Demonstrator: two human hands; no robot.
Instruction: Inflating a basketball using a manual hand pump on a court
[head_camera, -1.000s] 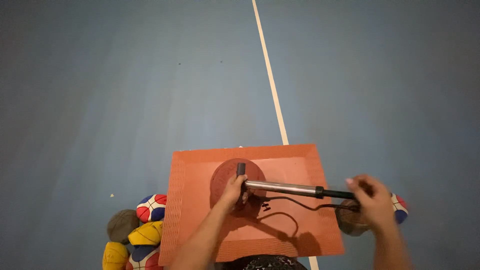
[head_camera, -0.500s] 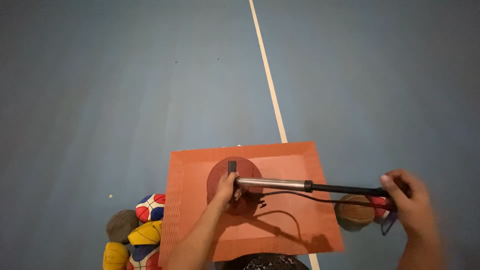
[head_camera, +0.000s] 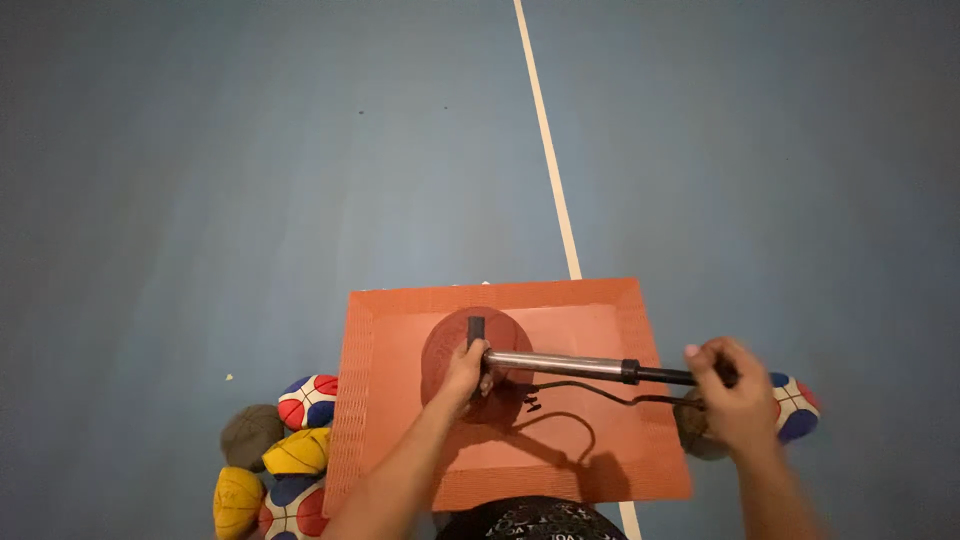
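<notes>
A silver hand pump (head_camera: 560, 364) lies level across an orange mat (head_camera: 600, 310). My left hand (head_camera: 463, 374) grips the pump's front end on top of a flattened dark red ball (head_camera: 445, 345) in the middle of the mat. My right hand (head_camera: 732, 392) is closed on the pump's black handle at the mat's right edge, with a short length of black rod showing. A thin black hose (head_camera: 575, 392) loops from the pump over the mat.
Several flat balls lie at the lower left: a red, white and blue one (head_camera: 307, 398), a brown one (head_camera: 248, 434), yellow ones (head_camera: 296, 451). Another coloured ball (head_camera: 792, 405) and a brown one (head_camera: 694, 436) sit by my right hand. A white line (head_camera: 545, 150) crosses the blue floor.
My right hand has pushed the handle back in toward the barrel after pulling it out to the right half a second ago. My left hand stays on the ball.
</notes>
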